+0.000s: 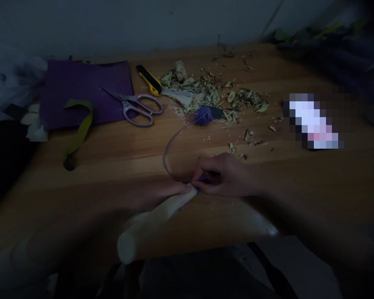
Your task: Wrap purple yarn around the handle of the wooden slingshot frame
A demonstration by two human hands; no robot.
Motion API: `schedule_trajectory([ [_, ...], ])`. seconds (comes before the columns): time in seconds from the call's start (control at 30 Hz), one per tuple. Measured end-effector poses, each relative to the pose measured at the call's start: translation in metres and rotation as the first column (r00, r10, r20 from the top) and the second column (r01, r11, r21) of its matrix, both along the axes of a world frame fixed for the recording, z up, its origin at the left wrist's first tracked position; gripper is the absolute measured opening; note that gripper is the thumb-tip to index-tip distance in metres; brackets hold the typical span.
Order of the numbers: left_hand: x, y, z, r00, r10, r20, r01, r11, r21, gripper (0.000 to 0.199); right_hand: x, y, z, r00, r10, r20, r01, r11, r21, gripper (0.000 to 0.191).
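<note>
One pale stick (157, 218) (its near end round) narrows farther off.

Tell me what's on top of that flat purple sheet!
Silver metal scissors and a curled green strip, both partly on the purple sheet. Whatever lies underneath is covered.

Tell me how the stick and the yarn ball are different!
The stick is long, but the yarn ball is round and much smaller. The stick is pale cream, while the yarn ball is purple. The left hand holds the stick; the yarn ball rests on the wooden table.
</note>
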State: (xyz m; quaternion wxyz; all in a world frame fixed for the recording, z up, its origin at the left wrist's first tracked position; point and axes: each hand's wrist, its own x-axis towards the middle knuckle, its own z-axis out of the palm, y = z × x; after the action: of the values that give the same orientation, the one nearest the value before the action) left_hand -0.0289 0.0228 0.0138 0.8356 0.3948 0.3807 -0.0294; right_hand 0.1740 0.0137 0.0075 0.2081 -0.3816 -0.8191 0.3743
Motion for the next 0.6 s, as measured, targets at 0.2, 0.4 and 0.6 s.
schedule_trajectory([
  [0.2, 0.011, -0.001, 0.017, 0.986, 0.066, -0.153, -0.07, 0.997, -0.021, 0.04, 0.0, -0.002, 0.0, 0.995, -0.097, -0.031, 0.1, 0.991, 0.092, 0.004],
  [0.4, 0.012, 0.0, 0.009, 0.986, 0.092, -0.137, -0.098, 0.994, -0.037, 0.048, -0.005, -0.009, 0.0, 0.983, -0.171, -0.062, 0.18, 0.965, 0.191, 0.006],
  [0.6, 0.008, -0.001, -0.007, 0.993, 0.114, -0.005, -0.113, 0.975, -0.193, 0.053, -0.008, -0.013, -0.002, 0.978, -0.203, -0.048, 0.207, 0.921, 0.331, 0.009],
])
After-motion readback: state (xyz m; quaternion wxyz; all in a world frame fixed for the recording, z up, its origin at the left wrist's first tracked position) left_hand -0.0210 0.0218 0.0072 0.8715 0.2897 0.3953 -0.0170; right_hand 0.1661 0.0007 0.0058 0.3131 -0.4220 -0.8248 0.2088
